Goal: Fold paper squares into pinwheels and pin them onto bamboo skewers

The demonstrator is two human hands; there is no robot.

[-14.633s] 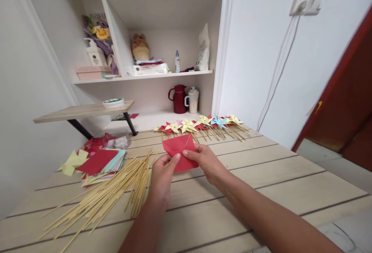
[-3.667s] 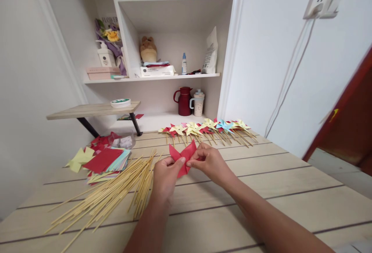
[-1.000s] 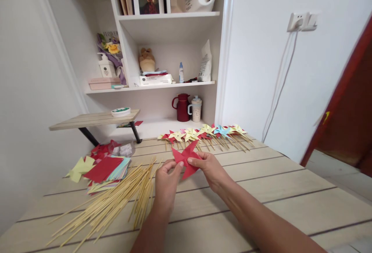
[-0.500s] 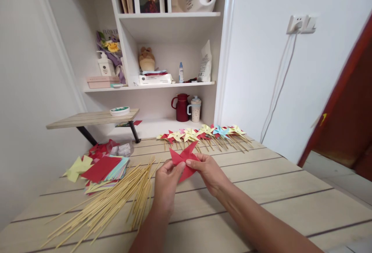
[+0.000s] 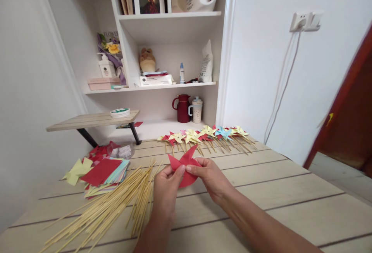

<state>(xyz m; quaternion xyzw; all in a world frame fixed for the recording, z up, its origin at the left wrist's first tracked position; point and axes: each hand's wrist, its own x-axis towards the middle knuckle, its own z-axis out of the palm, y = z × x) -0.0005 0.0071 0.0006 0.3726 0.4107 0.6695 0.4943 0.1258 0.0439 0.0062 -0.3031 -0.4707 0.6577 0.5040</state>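
Pinching red paper pinwheel (image 5: 183,164) at centre, left hand (image 5: 166,185) and right hand (image 5: 209,175) both closed on it above table (image 5: 261,191); best keeping folded tips stacked, pressure light.

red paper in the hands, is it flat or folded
Folded: the red paper shows pointed flaps bent toward its middle, pinched there by the left hand and right hand.

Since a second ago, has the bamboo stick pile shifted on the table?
No. The bamboo stick pile lies beside the paper stack as before; only the camera shifted.
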